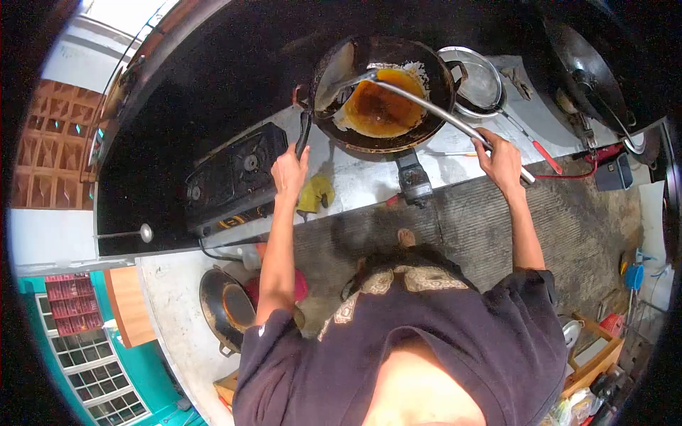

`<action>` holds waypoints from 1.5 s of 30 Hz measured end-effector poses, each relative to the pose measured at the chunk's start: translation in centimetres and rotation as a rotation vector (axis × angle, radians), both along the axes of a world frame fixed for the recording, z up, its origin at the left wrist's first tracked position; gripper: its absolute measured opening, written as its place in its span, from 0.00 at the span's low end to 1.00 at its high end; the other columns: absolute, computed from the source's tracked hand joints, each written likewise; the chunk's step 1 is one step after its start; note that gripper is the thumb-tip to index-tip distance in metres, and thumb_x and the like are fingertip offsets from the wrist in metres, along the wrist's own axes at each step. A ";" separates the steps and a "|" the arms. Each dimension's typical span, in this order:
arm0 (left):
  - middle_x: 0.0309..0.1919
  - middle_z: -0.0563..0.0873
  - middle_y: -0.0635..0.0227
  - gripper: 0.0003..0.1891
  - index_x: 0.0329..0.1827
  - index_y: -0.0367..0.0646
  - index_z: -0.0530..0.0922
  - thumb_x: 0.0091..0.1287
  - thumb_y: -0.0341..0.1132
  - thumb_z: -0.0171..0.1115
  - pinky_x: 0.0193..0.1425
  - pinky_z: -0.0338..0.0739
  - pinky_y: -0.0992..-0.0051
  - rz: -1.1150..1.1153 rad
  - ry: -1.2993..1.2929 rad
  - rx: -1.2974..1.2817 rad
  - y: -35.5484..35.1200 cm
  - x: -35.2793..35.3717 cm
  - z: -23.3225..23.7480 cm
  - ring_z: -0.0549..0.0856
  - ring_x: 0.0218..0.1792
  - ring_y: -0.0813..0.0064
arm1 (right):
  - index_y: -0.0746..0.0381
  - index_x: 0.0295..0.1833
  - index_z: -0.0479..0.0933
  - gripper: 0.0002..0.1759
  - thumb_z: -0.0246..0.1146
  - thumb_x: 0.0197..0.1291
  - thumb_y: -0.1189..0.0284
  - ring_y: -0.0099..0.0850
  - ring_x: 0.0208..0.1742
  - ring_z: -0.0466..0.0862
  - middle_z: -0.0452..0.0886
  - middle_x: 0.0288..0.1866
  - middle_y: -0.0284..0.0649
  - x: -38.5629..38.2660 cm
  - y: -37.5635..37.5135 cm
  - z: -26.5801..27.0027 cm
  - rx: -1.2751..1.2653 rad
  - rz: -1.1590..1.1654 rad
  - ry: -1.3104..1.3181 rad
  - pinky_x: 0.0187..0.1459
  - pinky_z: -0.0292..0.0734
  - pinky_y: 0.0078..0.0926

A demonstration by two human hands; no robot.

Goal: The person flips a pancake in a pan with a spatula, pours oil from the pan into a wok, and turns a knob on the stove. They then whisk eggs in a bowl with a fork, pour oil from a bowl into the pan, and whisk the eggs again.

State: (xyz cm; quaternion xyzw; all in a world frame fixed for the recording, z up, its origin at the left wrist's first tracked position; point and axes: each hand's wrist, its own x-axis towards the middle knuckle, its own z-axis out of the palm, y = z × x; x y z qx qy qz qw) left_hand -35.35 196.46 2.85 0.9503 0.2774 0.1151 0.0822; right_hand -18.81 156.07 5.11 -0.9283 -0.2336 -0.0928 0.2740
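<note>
A large dark wok (369, 144) sits on the counter and holds brown-orange liquid (387, 106). My left hand (290, 170) is closed round the black handle of a spatula (334, 94), whose flat end is over the wok's left side. My right hand (501, 163) grips the long metal handle of a ladle (440, 112), which slants across the wok. The ladle's head meets or overlaps the spatula there; whether they touch is unclear.
A black two-burner stove (238, 170) stands left of the wok, with a yellow cloth (316, 194) nearby. Right of the wok are a metal strainer bowl (480, 82), a red-handled tool (545, 156) and another wok (586, 71). A smaller pan (213, 305) lies lower left.
</note>
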 end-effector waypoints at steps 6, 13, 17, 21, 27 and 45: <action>0.20 0.81 0.49 0.17 0.37 0.40 0.77 0.64 0.48 0.57 0.32 0.75 0.55 -0.017 -0.021 0.067 -0.5 0.1 0.2 0.83 0.28 0.47 | 0.57 0.46 0.81 0.15 0.62 0.57 0.62 0.43 0.31 0.83 0.83 0.34 0.47 -0.7 0.1 0.0 -0.003 0.046 -0.005 0.34 0.77 0.36; 0.23 0.82 0.48 0.18 0.42 0.42 0.77 0.65 0.49 0.54 0.35 0.75 0.55 0.004 0.030 0.017 -0.8 -0.3 0.3 0.83 0.30 0.47 | 0.55 0.47 0.81 0.16 0.62 0.58 0.59 0.40 0.21 0.78 0.80 0.24 0.47 -1.7 -2.4 2.5 0.051 -0.064 -0.013 0.27 0.71 0.35; 0.23 0.83 0.49 0.18 0.43 0.43 0.77 0.65 0.49 0.54 0.35 0.76 0.55 -0.011 0.027 0.066 -0.8 -0.5 0.1 0.83 0.31 0.48 | 0.58 0.45 0.81 0.16 0.61 0.58 0.59 0.46 0.30 0.83 0.82 0.30 0.50 -2.2 -2.3 4.0 0.037 -0.116 0.035 0.32 0.75 0.37; 0.24 0.83 0.49 0.18 0.43 0.43 0.78 0.65 0.49 0.54 0.36 0.76 0.55 -0.005 0.030 0.062 -1.0 -0.4 0.3 0.83 0.31 0.48 | 0.58 0.45 0.81 0.16 0.62 0.58 0.58 0.46 0.30 0.83 0.82 0.29 0.49 -2.4 -2.3 3.4 0.060 -0.113 0.012 0.31 0.75 0.37; 0.24 0.83 0.49 0.18 0.43 0.42 0.77 0.65 0.49 0.54 0.35 0.77 0.56 -0.001 0.026 0.089 -1.3 -0.3 0.9 0.83 0.30 0.48 | 0.58 0.45 0.81 0.16 0.62 0.57 0.58 0.45 0.29 0.83 0.83 0.30 0.49 -3.1 -2.0 3.6 0.078 -0.094 0.052 0.32 0.76 0.37; 0.22 0.83 0.51 0.17 0.40 0.39 0.76 0.65 0.47 0.55 0.31 0.76 0.57 -0.071 -0.019 0.211 -2.5 -1.0 3.0 0.84 0.27 0.50 | 0.57 0.45 0.81 0.15 0.62 0.57 0.61 0.41 0.29 0.83 0.83 0.33 0.46 -2.8 -0.7 0.9 0.042 0.005 0.029 0.32 0.77 0.35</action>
